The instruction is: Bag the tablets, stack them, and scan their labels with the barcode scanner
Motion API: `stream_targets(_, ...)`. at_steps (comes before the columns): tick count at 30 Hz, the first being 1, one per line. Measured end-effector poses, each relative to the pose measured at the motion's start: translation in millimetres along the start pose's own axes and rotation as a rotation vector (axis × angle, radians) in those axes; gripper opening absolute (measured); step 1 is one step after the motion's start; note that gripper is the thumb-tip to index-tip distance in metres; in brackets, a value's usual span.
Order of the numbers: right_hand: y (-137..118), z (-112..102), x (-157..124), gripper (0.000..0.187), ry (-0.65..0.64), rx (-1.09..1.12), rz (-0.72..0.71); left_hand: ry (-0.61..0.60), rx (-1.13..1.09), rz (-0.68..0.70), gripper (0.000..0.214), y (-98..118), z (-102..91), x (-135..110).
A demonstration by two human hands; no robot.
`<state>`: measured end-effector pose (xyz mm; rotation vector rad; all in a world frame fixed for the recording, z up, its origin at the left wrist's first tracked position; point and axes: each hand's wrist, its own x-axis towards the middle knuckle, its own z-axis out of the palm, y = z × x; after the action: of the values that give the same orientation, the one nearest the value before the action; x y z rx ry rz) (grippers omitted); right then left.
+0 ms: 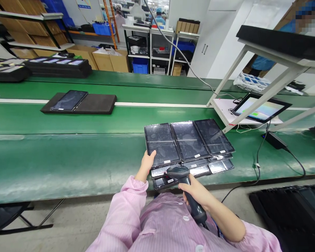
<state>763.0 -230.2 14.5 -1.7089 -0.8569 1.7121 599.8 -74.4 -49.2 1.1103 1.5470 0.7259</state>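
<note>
Pink sleeves are closest, with two bare hands coming out of them. The right hand (196, 191) has its fingers wrapped tight around the grip of a dark grey scanner (187, 187). The scanner's head points at the tablets (189, 145) just in front of it. The left hand (147, 161) rests on the near left corner of that pile, fingers curled on the edge of the top left tablet. The tablets are flat, black and shiny, laid side by side in stacked rows on the green belt (55, 161). Each one has a small white sticker near its bottom edge. To the right, a lit screen (261, 109) sits under a white frame. Farther back on the left, a black tray (94, 104) holds one dark tablet (69, 100). Behind it, more black trays (59, 67) are stacked with tablets on top.
</note>
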Motion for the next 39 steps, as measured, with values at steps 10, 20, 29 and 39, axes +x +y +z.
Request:
stream_targets(10,-3,4,-7,0.049,0.062,0.049,-0.005,-0.006,-0.001,0.021,0.042,-9,1.1,7)
stream_targets(20,-1,-54,-15,0.042,0.117,0.022,-0.113,0.005,0.033,0.006,0.042,-1,-0.1,5)
stream_targets(29,17,-109,-27,0.042,0.236,-0.057,-0.097,0.03,0.072,-0.031,0.046,-1,-1.0,12)
stream_targets(39,15,-111,-31,0.048,0.21,-0.061,-0.118,0.03,0.027,-0.014,0.048,0,-1.5,8)
